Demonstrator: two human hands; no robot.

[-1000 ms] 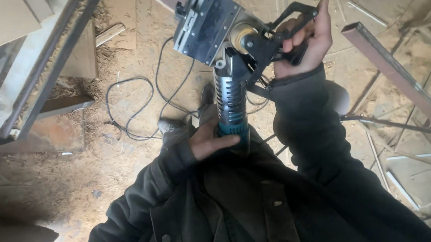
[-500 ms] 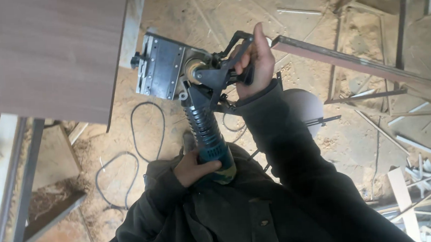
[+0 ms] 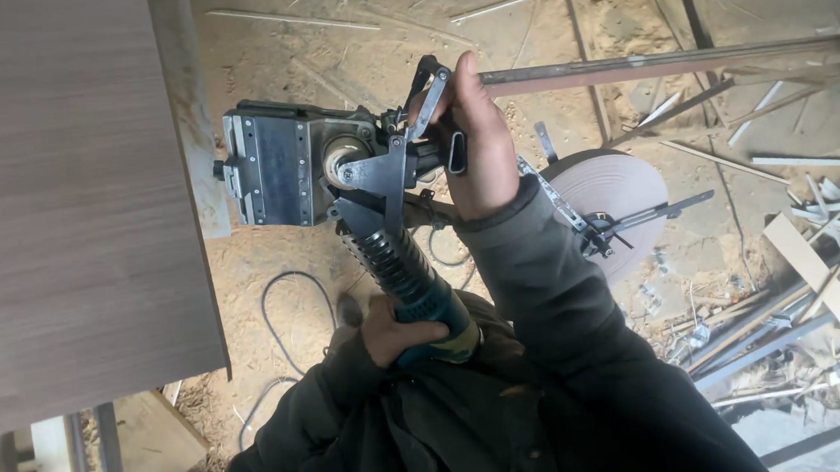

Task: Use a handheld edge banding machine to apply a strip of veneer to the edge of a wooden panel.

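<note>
While the left hand (image 3: pixel 392 330) grips the teal handle and the right hand (image 3: pixel 478 150) clasps the black front grip, a handheld metal edge-banding tool (image 3: pixel 338 173) sits just beside the brown laminated wooden board (image 3: pixel 67 189), apparently lining up with its edge.

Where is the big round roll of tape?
In the head view, the roll of edge-banding tape sits right of centre, just behind the person's right forearm, mounted on a metal bracket above the sawdust-covered floor.
</note>
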